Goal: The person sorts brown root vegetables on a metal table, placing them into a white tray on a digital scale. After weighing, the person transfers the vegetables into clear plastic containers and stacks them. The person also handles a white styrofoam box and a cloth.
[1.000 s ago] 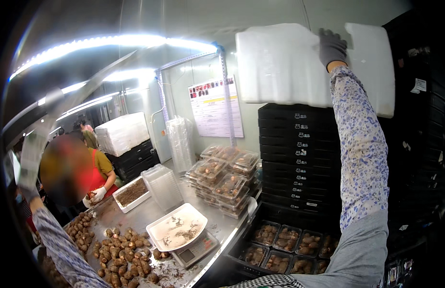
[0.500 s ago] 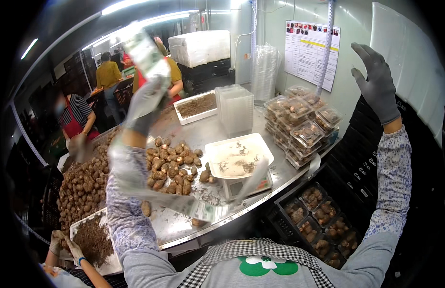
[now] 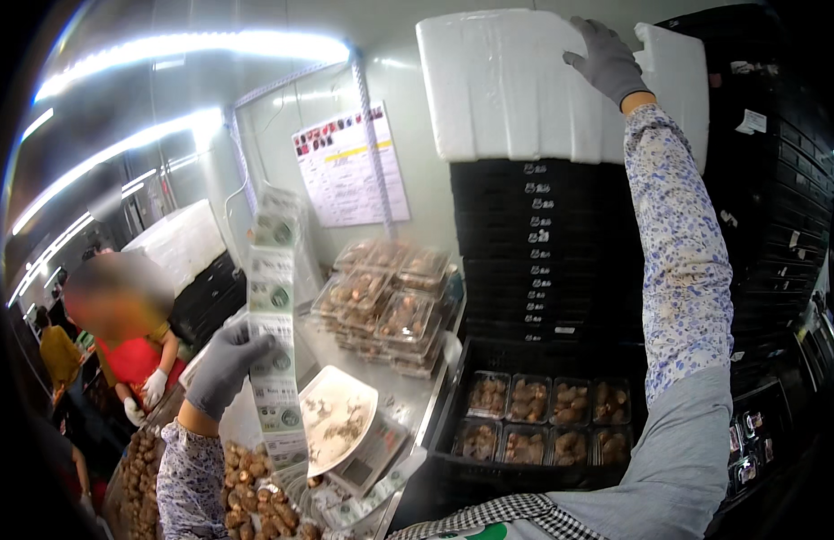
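Note:
My gloved left hand [image 3: 228, 367] grips a long strip of printed labels [image 3: 274, 360] between thumb and fingers. The strip hangs upright, and a lower part of labels curls over the table. Raised high, my gloved right hand [image 3: 606, 61] lies against the upper edge of a white foam box [image 3: 516, 85], its fingers stretched out and thumb apart. Under the box rises a stack of black crates [image 3: 525, 247]. Below my right arm, a black crate [image 3: 529, 472] holds several clear punnets of taro [image 3: 529, 402]. A white tray [image 3: 338, 421] with dirt sits on a scale [image 3: 372, 459].
Filled clear punnets [image 3: 381, 301] are piled on the metal table [image 3: 417, 396]. Loose taro [image 3: 255, 499] lies at the near left. A co-worker in a red apron [image 3: 133, 360] and white gloves stands at left. A printed sheet [image 3: 345, 184] hangs on the wall.
My view has swung right, toward the crate stack and foam box. The right hand, raised before, is now against the foam box. My left hand still has the label strip, now less blurred.

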